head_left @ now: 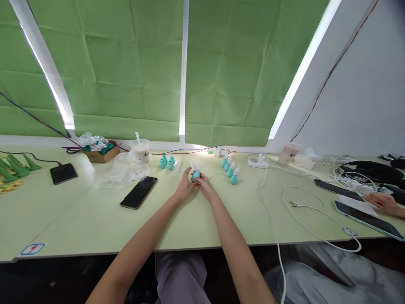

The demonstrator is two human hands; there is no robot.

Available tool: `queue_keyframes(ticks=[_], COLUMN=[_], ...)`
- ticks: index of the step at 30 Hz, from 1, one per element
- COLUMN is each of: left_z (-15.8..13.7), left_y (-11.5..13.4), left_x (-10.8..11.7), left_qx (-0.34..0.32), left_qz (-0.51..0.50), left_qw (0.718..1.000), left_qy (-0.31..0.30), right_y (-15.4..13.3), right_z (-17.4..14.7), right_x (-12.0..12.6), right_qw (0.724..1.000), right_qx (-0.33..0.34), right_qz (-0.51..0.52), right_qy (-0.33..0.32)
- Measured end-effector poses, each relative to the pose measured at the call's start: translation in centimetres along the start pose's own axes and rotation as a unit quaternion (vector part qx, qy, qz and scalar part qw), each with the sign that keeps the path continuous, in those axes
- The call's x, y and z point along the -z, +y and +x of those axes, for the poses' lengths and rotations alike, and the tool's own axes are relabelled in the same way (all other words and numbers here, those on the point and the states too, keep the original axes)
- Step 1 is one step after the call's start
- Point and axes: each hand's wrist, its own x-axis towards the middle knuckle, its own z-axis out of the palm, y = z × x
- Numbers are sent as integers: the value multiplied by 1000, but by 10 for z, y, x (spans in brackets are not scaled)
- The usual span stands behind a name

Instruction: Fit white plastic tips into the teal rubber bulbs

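A small turquoise bulb-shaped bottle (196, 174) is between my two hands, just above the middle of the table. My left hand (184, 186) has its fingers closed on the bottle's left side, and my right hand (205, 185) grips it from the right. Pale pointed pieces show just beyond my fingers; whether they join the bottle I cannot tell. To the left stand several turquoise bottles with open necks (170, 164), beside translucent white tips (177, 165). On the right, a row of turquoise bottles (233, 179) carries white pointed tips.
A black phone (138, 193), plastic bag (122, 171), drink cup (140, 151) and cardboard box (100, 156) lie left. A power strip (257, 162) and white cables (306, 207) lie right. Another person's hand (384, 203) rests near phones (367, 217) at far right.
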Motion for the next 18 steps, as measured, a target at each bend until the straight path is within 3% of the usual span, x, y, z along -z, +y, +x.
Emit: queue_keyframes(ticks=[8, 14, 18], left_z=[11, 16, 16], left_y=[-20, -35, -38], left_x=[21, 42, 50], left_qx=[6, 67, 110], left_qz=[32, 14, 8], left_qw=[998, 988, 980], left_qy=[56, 140, 165], right_y=[4, -1, -1], right_z=[8, 5, 5], right_x=[3, 9, 8], right_qw=[994, 994, 994], right_qx=[3, 100, 99], right_qz=[76, -21, -35], right_qy=[73, 35, 15])
